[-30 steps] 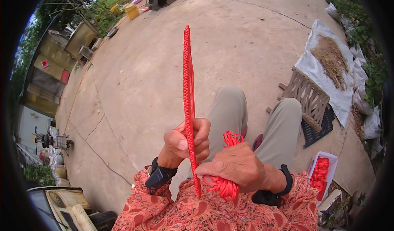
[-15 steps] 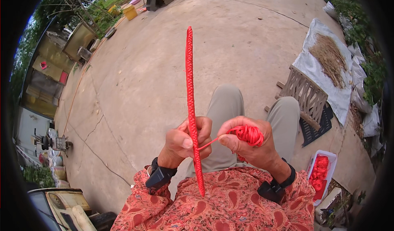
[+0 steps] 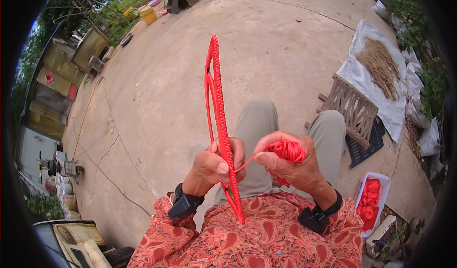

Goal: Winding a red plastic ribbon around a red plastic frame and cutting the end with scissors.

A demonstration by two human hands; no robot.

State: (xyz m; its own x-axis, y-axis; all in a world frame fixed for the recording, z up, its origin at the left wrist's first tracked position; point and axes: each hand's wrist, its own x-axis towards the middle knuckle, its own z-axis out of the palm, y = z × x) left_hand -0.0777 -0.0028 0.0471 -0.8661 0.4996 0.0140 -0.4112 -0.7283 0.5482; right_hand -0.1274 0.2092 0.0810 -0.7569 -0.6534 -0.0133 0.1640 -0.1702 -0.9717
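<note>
Gripping a long red woven frame (image 3: 220, 120) near its lower end, the left hand (image 3: 214, 165) is closed around it, thumb pressed on the near edge, holding it upright above the lap so that its tip rises well over the knees. The right hand (image 3: 290, 165) is closed too, fingers curled around a small bundle of red cord (image 3: 288, 150), with thumb and forefinger pinching a single strand that runs taut across to the frame just above the left thumb. As far as can be judged, the wrapping is far along: the near edge looks tightly and evenly braided from the tip down to the hands, while the far side shows bare, smooth red bars with open gaps between them, so some part seems left to cover. The lower end below the hands rests against the patterned orange shirt (image 3: 257, 239). Further out, a white tray of red cord bundles (image 3: 372, 202) sits on the concrete ground (image 3: 157, 106) to the right, near a wooden crate (image 3: 351, 107) and a tarp with dried straw (image 3: 381, 68).
</note>
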